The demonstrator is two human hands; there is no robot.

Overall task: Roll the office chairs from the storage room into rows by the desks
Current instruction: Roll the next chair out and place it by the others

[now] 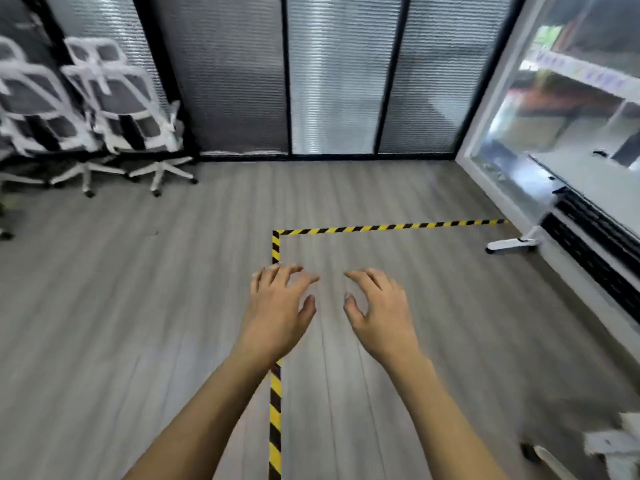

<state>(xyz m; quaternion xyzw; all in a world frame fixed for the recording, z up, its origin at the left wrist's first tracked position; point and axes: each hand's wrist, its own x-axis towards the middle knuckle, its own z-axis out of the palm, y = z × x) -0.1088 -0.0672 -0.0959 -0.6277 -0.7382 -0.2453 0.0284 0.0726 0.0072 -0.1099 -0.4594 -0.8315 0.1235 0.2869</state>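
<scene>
both arms reach forward and down over a grey wood-look floor point(138, 323), palms down. the left hand point(277, 306) and the right hand point(379, 306) hang side by side, close but apart. the fingers of each are spread and loosely curled, with the thumbs turned inward toward each other. neither hand holds or touches anything.

2 office chairs point(128, 109) with white frames, grey mesh backs and white star bases on castors stand side by side at the upper left, against a dark-framed glass wall point(339, 74) backed by closed blinds. they are well apart from the hands.

yellow-and-black hazard tape point(275, 393) runs along the floor under the left forearm and turns at a corner just beyond the left hand. from there it runs right toward a white-framed window point(491, 109). a white castor leg point(512, 243) lies low on the floor near the end of the tape. purple labels point(588, 76) on a shelf edge behind the window are too blurred to read.
</scene>
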